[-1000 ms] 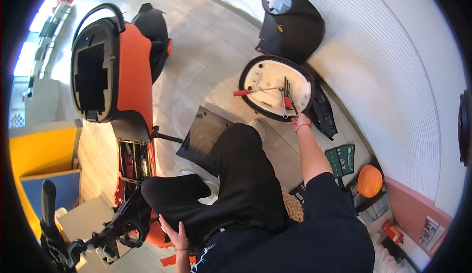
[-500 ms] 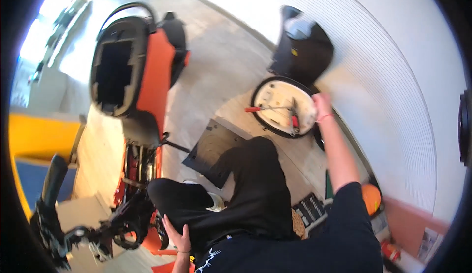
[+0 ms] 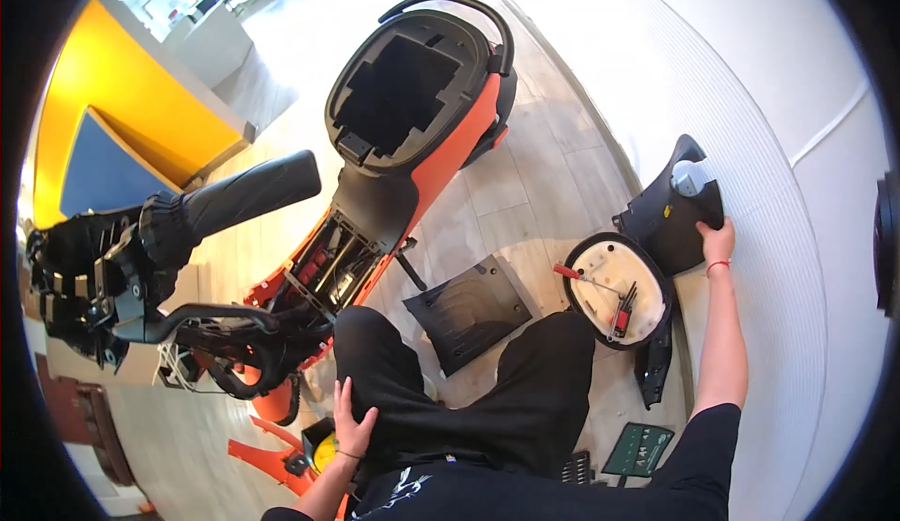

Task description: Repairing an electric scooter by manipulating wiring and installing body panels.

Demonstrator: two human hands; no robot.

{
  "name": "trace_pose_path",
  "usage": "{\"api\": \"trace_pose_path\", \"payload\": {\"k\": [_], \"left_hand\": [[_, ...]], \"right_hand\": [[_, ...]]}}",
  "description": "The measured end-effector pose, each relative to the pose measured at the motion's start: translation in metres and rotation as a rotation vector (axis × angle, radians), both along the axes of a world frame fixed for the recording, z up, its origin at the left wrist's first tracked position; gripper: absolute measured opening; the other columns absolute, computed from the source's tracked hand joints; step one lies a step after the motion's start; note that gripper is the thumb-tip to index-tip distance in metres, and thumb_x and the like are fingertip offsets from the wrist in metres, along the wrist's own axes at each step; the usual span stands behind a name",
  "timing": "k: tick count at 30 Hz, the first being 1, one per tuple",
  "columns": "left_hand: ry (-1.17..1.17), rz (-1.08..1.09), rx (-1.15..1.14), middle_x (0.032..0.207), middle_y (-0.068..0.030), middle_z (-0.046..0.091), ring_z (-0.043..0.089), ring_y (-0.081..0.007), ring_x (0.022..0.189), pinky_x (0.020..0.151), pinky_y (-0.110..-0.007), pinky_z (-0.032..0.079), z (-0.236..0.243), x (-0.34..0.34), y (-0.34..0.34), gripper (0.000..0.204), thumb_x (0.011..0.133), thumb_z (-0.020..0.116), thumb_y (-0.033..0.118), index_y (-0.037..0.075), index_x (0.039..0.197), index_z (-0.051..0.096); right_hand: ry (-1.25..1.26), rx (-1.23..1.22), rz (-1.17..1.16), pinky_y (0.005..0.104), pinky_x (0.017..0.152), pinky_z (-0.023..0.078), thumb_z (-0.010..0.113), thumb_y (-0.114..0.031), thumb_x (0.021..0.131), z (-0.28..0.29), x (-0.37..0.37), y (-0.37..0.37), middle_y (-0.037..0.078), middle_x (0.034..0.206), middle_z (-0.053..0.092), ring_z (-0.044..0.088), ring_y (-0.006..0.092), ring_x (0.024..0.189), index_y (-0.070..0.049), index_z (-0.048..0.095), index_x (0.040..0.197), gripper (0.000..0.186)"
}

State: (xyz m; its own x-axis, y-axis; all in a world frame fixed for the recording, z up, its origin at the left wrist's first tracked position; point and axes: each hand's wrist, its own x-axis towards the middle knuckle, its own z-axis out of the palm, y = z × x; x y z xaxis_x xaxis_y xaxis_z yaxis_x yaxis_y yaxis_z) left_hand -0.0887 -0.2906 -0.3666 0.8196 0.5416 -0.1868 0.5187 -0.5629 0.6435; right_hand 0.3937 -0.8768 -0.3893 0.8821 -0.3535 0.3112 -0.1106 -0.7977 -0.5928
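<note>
At the right, my right hand (image 3: 717,241) has its fingers closed on the near right edge of a curved black plastic panel (image 3: 656,221). The panel leans near the white wall, with a pale grey piece (image 3: 689,179) at its upper part. Just before it lies an upturned seat (image 3: 589,282), its cream underside facing up. A screwdriver with a red handle (image 3: 566,271) and a red-handled tool (image 3: 621,319) rest on that underside. My left hand (image 3: 351,418) lies on my left thigh, fingers spread, holding nothing.
A partly stripped orange scooter (image 3: 457,125) stands ahead, its handlebar grip (image 3: 251,193) reaching in from the left. On the floor lie a flat black panel (image 3: 473,315), a narrow black part (image 3: 654,366), a green tool board (image 3: 640,449) and orange body parts (image 3: 272,455).
My right hand has gone from the seat's right rim to the curved black panel's edge. The whole view has swung round, bringing the handlebar in larger. My left hand stays on my thigh.
</note>
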Motion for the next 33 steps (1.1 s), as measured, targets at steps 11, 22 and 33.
{"api": "trace_pose_path", "payload": {"k": [11,22,33], "left_hand": [[-0.074,-0.001,-0.067,0.147,-0.0200,0.025,0.028,-0.0326,0.135,0.110,-0.038,0.024,-0.009,-0.018,0.005,0.074,0.073,0.066,0.009,0.009,0.140,0.034],[-0.186,0.045,-0.129,0.148,-0.0169,0.026,0.026,-0.0284,0.137,0.111,-0.036,0.020,-0.012,-0.024,0.007,0.069,0.074,0.062,0.005,0.007,0.138,0.037],[-0.484,-0.018,-0.097,0.136,-0.0192,0.042,0.038,-0.0317,0.129,0.107,-0.038,0.029,0.042,0.010,0.005,0.054,0.076,0.064,0.007,0.003,0.126,0.047]], "right_hand": [[-0.130,-0.105,0.301,0.0381,0.067,0.047,0.078,-0.015,0.066,0.085,-0.011,0.113,0.019,0.080,0.063,0.060,0.0351,0.074,0.001,0.056,0.081,0.031],[-0.122,0.078,0.590,0.0238,0.060,0.041,0.067,-0.003,0.068,0.249,-0.064,0.181,0.000,0.069,0.055,0.047,0.0074,0.065,-0.002,0.056,0.076,0.013],[0.021,-0.039,0.993,0.0204,0.059,0.033,0.052,0.005,0.078,0.280,-0.150,0.273,-0.002,0.068,0.038,0.035,0.0069,0.066,-0.005,0.040,0.070,0.018]]}}
